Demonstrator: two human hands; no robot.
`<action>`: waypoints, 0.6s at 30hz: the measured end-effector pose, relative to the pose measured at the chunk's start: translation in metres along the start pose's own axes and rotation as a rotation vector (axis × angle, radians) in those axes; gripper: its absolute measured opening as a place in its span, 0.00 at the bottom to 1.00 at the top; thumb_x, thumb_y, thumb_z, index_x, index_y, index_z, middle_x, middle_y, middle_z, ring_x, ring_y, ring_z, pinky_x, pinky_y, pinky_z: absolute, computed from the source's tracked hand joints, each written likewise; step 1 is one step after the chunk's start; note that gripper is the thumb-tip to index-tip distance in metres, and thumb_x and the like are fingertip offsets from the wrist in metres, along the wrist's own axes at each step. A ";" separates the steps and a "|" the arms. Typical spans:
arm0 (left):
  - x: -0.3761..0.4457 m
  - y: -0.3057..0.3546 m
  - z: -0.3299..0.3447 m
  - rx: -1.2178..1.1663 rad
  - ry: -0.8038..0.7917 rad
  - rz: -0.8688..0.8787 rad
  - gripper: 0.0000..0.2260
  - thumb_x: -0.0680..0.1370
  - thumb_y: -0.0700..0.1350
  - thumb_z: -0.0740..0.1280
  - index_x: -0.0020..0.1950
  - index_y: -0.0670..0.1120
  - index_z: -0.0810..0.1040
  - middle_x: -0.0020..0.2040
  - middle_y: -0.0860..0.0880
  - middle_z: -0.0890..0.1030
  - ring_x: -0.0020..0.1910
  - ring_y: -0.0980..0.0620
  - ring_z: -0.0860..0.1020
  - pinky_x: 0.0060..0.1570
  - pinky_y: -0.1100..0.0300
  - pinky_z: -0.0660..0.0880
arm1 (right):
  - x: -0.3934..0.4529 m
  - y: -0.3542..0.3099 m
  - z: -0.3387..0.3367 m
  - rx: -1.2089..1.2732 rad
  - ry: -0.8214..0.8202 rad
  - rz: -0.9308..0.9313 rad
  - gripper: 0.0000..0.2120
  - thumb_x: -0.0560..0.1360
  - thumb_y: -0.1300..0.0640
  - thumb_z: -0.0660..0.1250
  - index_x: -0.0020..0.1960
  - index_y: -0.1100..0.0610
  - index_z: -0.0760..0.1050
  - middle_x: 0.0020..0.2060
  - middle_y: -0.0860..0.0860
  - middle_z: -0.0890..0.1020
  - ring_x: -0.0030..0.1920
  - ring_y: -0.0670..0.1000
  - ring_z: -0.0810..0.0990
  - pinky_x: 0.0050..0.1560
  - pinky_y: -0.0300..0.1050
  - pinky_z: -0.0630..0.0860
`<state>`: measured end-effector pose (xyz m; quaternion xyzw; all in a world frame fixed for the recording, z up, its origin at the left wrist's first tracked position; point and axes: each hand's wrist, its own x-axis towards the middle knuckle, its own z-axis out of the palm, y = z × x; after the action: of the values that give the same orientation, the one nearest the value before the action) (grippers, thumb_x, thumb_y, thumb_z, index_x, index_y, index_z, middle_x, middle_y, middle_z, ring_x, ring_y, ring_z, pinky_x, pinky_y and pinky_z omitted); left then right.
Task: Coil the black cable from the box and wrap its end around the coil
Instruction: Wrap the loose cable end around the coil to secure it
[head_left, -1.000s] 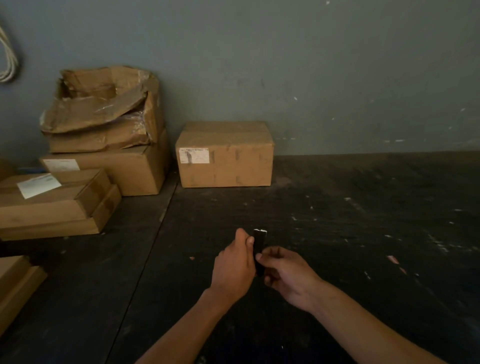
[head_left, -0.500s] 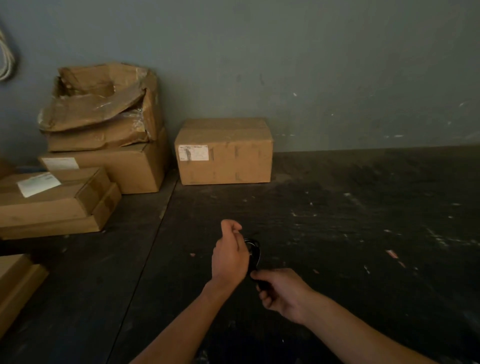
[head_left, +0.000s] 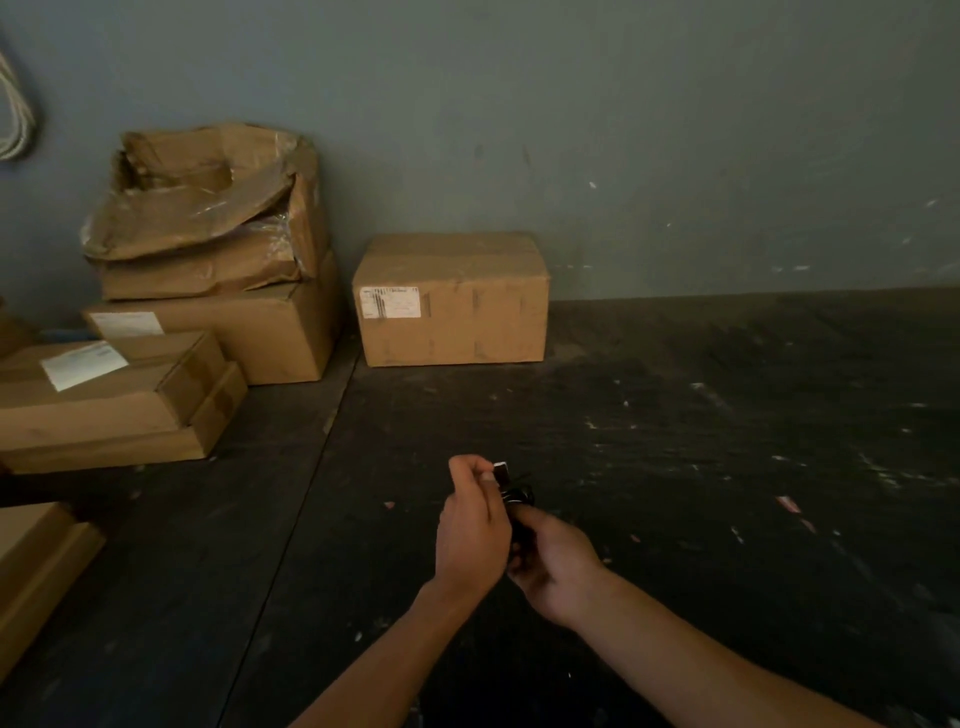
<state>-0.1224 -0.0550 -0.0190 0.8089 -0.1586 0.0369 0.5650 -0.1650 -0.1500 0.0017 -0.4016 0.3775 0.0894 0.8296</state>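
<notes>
A small coil of black cable (head_left: 521, 496) sits between my two hands above the dark floor, hard to make out against it. My left hand (head_left: 471, 525) pinches the cable's end, a black plug with a pale tip (head_left: 501, 470), just above the coil. My right hand (head_left: 556, 564) grips the lower part of the coil from the right, and most of the coil is hidden by both hands. A closed cardboard box (head_left: 451, 299) stands against the wall beyond my hands.
A stack of cardboard boxes (head_left: 208, 312) with a crumpled open one on top stands at the back left. Flat boxes (head_left: 114, 405) lie at the left, another (head_left: 36, 566) at the near left. A pale cord (head_left: 13, 111) hangs on the grey wall.
My left hand has carried the plug end around the coil: it dropped out of sight half a second ago and is up above the coil again now. My right hand stayed on the coil.
</notes>
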 end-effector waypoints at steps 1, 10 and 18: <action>0.000 -0.001 -0.001 -0.003 0.000 -0.007 0.04 0.83 0.43 0.55 0.55 0.52 0.63 0.44 0.47 0.79 0.38 0.50 0.82 0.35 0.46 0.82 | -0.001 -0.001 0.000 0.040 -0.042 0.017 0.09 0.74 0.59 0.69 0.54 0.60 0.81 0.49 0.60 0.86 0.51 0.57 0.84 0.59 0.52 0.79; 0.000 -0.002 0.002 -0.090 -0.018 -0.080 0.04 0.83 0.42 0.56 0.55 0.46 0.60 0.43 0.44 0.77 0.32 0.59 0.77 0.30 0.66 0.74 | -0.001 -0.008 -0.001 0.121 -0.107 0.045 0.12 0.80 0.60 0.61 0.60 0.62 0.76 0.53 0.63 0.84 0.55 0.60 0.82 0.63 0.56 0.76; 0.001 -0.005 0.010 -0.105 0.000 -0.121 0.05 0.83 0.43 0.57 0.58 0.47 0.62 0.46 0.46 0.78 0.38 0.55 0.80 0.33 0.67 0.76 | -0.001 -0.006 -0.007 0.105 -0.134 0.018 0.12 0.81 0.60 0.59 0.61 0.59 0.76 0.55 0.62 0.83 0.57 0.60 0.81 0.60 0.55 0.76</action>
<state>-0.1210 -0.0627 -0.0267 0.7861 -0.1111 -0.0059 0.6080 -0.1664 -0.1593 0.0032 -0.3474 0.3286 0.1036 0.8721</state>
